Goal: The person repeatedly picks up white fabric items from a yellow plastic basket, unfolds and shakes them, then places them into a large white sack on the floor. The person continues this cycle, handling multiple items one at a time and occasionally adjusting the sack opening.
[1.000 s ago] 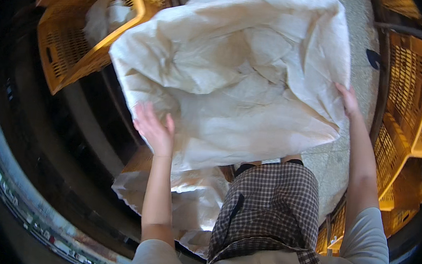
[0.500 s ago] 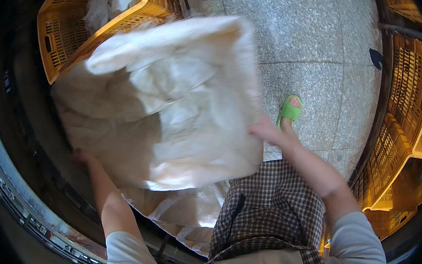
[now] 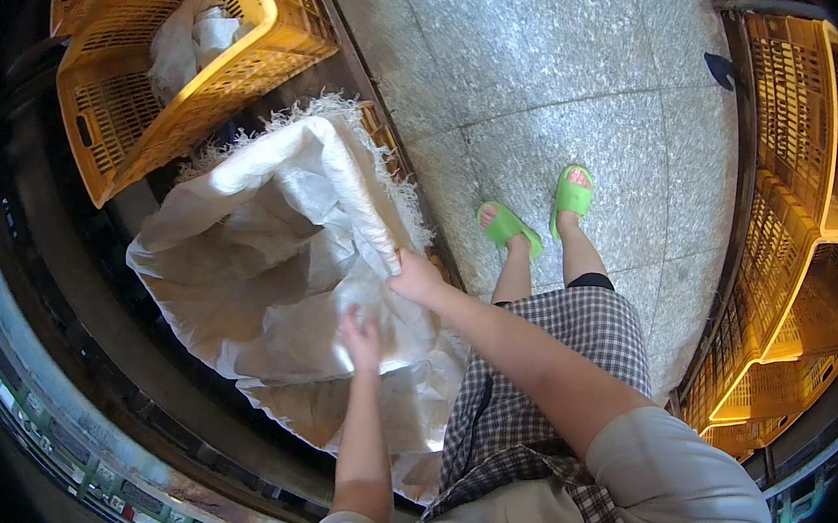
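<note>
A large white woven sack point(image 3: 265, 318) stands with its mouth wide open in front of me. Its rim is folded outward, with frayed threads along the far and right edges. My right hand point(image 3: 416, 277) is closed round the right side of this rim. Over the near inner side of the sack is my left hand point(image 3: 361, 342), slightly blurred, its fingers apart and nothing visible in them. Whether those fingers touch the cloth I cannot tell. Behind the near wall lies more white woven sacking point(image 3: 327, 403), close to my apron.
A yellow slatted crate point(image 3: 101, 134) with crumpled white sacking point(image 3: 194, 43) inside stands beyond the sack at the far left. Several yellow crates point(image 3: 794, 195) line the right side. Between them runs a grey speckled floor point(image 3: 613, 89); dark rails point(image 3: 114, 325) curve along the left.
The sack, earlier blurred and held by both sides, has come down and left with its mouth open. My left hand has let go of its left edge and moved right.
</note>
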`<action>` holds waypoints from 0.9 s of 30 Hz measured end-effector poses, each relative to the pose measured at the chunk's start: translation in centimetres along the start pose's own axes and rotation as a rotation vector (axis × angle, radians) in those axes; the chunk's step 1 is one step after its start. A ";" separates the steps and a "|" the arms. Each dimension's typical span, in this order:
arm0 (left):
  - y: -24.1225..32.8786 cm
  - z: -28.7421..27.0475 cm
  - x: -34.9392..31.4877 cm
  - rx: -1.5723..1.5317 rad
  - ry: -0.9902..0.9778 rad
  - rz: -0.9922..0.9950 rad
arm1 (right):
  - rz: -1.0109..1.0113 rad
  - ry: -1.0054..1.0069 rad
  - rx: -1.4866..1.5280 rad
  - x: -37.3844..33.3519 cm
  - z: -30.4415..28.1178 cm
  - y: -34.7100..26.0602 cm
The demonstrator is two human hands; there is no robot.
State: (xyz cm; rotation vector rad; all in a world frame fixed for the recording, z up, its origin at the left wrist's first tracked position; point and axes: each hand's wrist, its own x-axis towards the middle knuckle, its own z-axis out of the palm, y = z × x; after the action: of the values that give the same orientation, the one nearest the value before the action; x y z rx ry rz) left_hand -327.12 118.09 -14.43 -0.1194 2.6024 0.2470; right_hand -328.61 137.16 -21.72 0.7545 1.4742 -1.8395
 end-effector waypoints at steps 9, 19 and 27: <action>10.5 -1.1 0.0 -0.154 0.052 0.208 | -0.099 0.517 -0.072 0.1 -6.3 -2.8; 30.9 -9.2 21.3 -0.312 0.427 0.420 | -0.159 0.391 0.478 6.3 -21.7 -11.2; 39.4 -11.9 41.1 0.175 0.088 0.204 | -0.094 0.273 0.204 10.2 -32.2 -15.7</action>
State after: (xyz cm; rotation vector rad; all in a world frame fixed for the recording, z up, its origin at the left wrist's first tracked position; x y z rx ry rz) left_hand -373.62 152.81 -19.14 0.2018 2.7110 0.0861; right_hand -346.08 169.69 -26.65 1.0882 1.5255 -2.0434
